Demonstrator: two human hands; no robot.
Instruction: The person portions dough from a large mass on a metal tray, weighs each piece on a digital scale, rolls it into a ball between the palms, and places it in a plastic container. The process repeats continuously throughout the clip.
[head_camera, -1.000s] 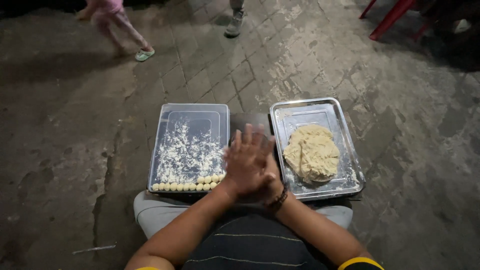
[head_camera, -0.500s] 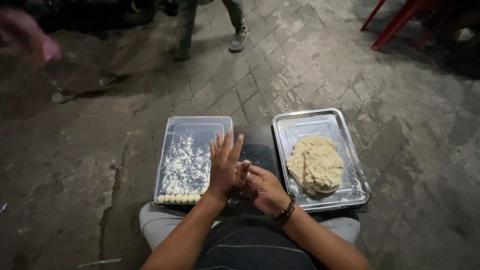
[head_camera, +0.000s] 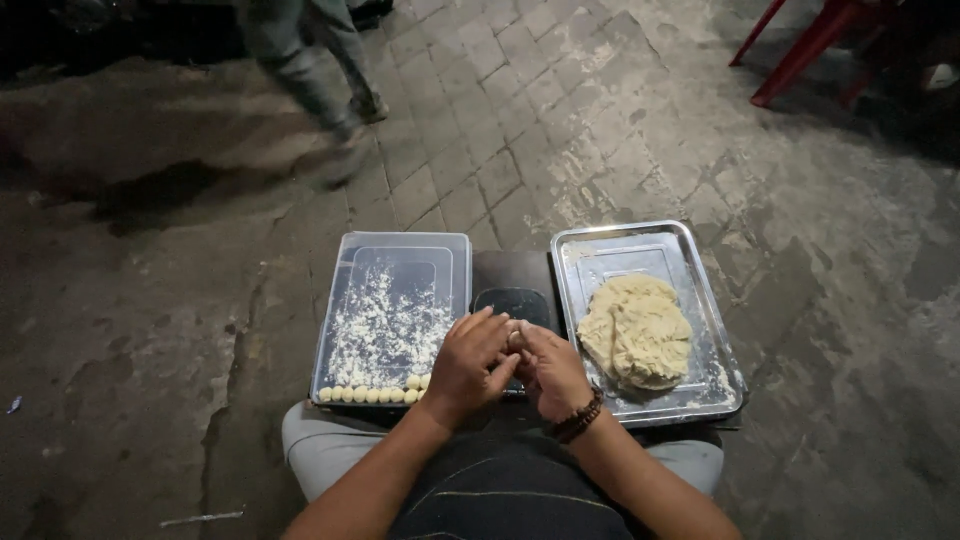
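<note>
My left hand (head_camera: 468, 362) and my right hand (head_camera: 552, 370) meet over my lap, fingers curled around a small pale dough ball (head_camera: 513, 338) held between them. A bead bracelet circles my right wrist. To the left lies a clear plastic tray (head_camera: 395, 250) dusted with flour, with a row of small dough balls (head_camera: 370, 394) along its near edge. To the right, a metal tray (head_camera: 640, 238) holds a large lump of dough (head_camera: 636, 330). A dark board (head_camera: 512, 275) sits under and between both trays.
Cracked concrete and grey paving bricks surround me. A person's legs (head_camera: 315, 75) walk past at the top left, blurred. Red chair legs (head_camera: 800, 45) stand at the top right.
My left hand was raised with fingers spread; both hands have closed together around the dough ball. The passer-by moved rightward across the top. The camera shifted slightly.
</note>
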